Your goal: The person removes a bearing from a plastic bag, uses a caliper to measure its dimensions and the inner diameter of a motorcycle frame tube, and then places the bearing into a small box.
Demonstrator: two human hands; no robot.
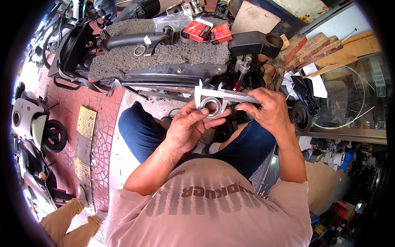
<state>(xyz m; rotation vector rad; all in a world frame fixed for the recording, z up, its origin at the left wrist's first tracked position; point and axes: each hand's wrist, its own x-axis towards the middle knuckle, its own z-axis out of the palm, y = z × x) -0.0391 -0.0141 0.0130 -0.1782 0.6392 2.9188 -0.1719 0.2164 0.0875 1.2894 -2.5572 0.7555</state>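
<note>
The metal ring (218,103) sits between the caliper (240,97) jaws, above the person's lap; whether both jaws touch it is hard to tell. The left hand (185,127) pinches the ring between thumb and fingers, while the right hand (271,110) is closed around the caliper's beam. A tilted ring or uneven jaw pressure could spoil the reading, I judge, and a slack left-hand pinch might let the ring drop among the clutter below. Beyond the hands, a red box (197,29) and a second red carton (221,33) rest near a clear plastic bag (175,20) by the grey matting (160,55); their contents cannot be made out.
</note>
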